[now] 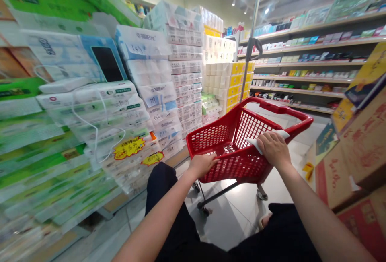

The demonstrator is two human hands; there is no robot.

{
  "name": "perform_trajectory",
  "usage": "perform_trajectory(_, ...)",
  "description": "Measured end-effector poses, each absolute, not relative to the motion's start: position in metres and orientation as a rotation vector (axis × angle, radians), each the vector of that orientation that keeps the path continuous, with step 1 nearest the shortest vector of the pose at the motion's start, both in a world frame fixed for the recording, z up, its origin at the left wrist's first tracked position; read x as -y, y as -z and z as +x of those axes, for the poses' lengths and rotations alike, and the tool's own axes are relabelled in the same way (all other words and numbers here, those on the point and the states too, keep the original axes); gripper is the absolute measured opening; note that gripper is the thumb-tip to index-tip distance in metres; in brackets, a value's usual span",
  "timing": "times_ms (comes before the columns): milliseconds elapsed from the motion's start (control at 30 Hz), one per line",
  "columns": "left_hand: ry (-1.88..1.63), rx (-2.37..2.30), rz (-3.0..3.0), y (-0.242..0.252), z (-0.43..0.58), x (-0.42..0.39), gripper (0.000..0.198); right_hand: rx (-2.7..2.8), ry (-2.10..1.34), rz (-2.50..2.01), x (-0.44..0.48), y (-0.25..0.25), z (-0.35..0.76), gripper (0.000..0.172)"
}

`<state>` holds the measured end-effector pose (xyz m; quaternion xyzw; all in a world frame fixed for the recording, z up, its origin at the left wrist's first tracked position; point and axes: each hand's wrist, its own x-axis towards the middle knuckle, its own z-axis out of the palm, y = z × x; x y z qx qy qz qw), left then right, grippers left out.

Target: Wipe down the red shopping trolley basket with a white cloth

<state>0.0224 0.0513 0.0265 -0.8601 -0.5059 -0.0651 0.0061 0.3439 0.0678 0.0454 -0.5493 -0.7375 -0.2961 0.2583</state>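
Observation:
A red plastic shopping cart stands in front of me on the tiled floor, its handle end toward the right. My left hand grips the near rim of its basket, fingers curled over the edge. Farther right, my right hand presses a white cloth onto the same rim close to the handle. Parts of the cloth stick out on both sides of the hand; the rest is covered by it. A tall metal pole rises from the far side of the cart.
Stacks of packaged tissue line the left side, with a phone and white cable on them. Cardboard boxes are piled close on the right. Stocked shelves run along the back.

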Motion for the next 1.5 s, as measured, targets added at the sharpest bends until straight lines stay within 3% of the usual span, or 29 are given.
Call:
perform_trajectory(200,0.186,1.616,-2.675,-0.025,0.028,-0.05,0.049,1.781,0.73,-1.505,-0.063,-0.03,0.296,0.028)
perform_trajectory(533,0.226,1.606,-2.654,-0.024,0.024,-0.048,0.04,1.9,0.506,-1.394,-0.033,0.003,0.182,0.019)
perform_trajectory(733,0.229,1.613,-2.66,-0.025,0.024,-0.047,0.043,2.246,0.57,-1.188,-0.046,-0.005,0.242,0.028)
perform_trajectory(967,0.245,1.581,-2.646,-0.022,0.031,-0.048,0.044,2.064,0.764,-1.392,-0.069,-0.026,0.35,0.035)
perform_trajectory(1200,0.339,1.641,-2.622,-0.017,0.046,-0.044,0.038,1.803,0.678,-1.57,-0.06,-0.01,0.286,0.031)
perform_trajectory(1500,0.69,1.512,-2.635,-0.015,0.048,-0.041,0.071,1.962,0.438,-1.374,-0.027,0.006,0.195,0.026)
